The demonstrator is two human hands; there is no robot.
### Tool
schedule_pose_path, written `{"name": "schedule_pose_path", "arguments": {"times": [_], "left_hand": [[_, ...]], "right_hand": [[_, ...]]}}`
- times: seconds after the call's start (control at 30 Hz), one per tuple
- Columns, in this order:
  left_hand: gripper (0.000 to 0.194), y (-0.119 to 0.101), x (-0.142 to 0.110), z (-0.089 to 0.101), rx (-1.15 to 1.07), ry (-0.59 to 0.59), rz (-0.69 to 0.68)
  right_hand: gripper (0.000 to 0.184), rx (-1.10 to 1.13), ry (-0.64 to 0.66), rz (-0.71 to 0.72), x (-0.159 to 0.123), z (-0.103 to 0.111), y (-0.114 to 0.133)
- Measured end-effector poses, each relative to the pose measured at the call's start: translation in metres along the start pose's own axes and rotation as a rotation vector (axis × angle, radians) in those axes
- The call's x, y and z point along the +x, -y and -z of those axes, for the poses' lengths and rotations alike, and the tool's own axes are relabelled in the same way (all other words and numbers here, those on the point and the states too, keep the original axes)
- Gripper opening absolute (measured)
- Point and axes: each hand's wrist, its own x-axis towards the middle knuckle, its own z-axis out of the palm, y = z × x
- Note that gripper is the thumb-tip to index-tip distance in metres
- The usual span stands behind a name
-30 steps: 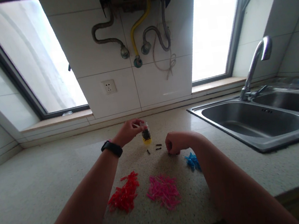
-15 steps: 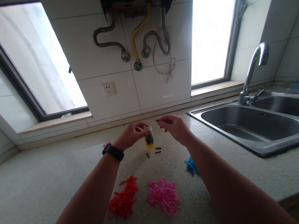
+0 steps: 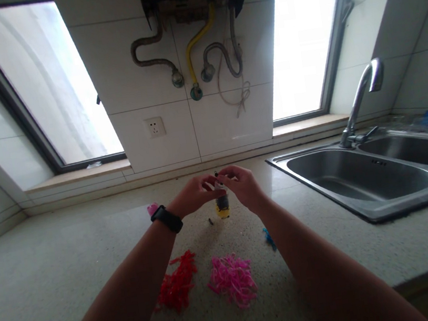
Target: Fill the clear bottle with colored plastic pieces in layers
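Observation:
My left hand (image 3: 196,190) is closed round the upper part of a small clear bottle (image 3: 222,206), which stands upright with dark contents above a yellow layer. My right hand (image 3: 244,184) is at the bottle's mouth, thumb and fingers pinching small dark pieces (image 3: 216,174) just above it. The fingers of both hands hide most of the opening. One loose dark piece (image 3: 210,221) lies on the counter left of the bottle's base. Nearer to me are a heap of red strips (image 3: 178,285) and a heap of pink strips (image 3: 234,281).
A few blue strips (image 3: 269,238) show beside my right forearm, which covers part of them. A small pink object (image 3: 152,209) lies behind my left wrist. The steel sink (image 3: 324,208) with its faucet (image 3: 360,100) is on the right. A tiled wall (image 3: 161,152) closes off the back.
My right hand has come left to the bottle's mouth with the dark pieces. The bottle and my left hand have shifted slightly right, and two loose dark pieces no longer show clearly.

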Motion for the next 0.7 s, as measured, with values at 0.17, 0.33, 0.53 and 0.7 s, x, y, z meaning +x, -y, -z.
{"name": "schedule_pose_path", "arguments": {"times": [0.17,0.33,0.53,0.7], "left_hand": [[0.039,0.001,0.000,0.003,0.001,-0.011,0.008],[0.041,0.004,0.000,0.002,0.016,-0.021,0.026],[0.041,0.006,0.001,0.002,0.000,-0.022,0.027],[0.044,0.006,0.001,0.004,-0.008,-0.034,0.045]], "right_hand": [[0.024,0.006,0.027,0.008,0.000,0.000,-0.004],[0.022,-0.041,0.036,0.064,0.000,-0.001,-0.009],[0.023,-0.059,0.034,0.091,0.000,0.001,-0.011],[0.025,-0.070,0.012,0.061,0.001,0.003,-0.013]]}}
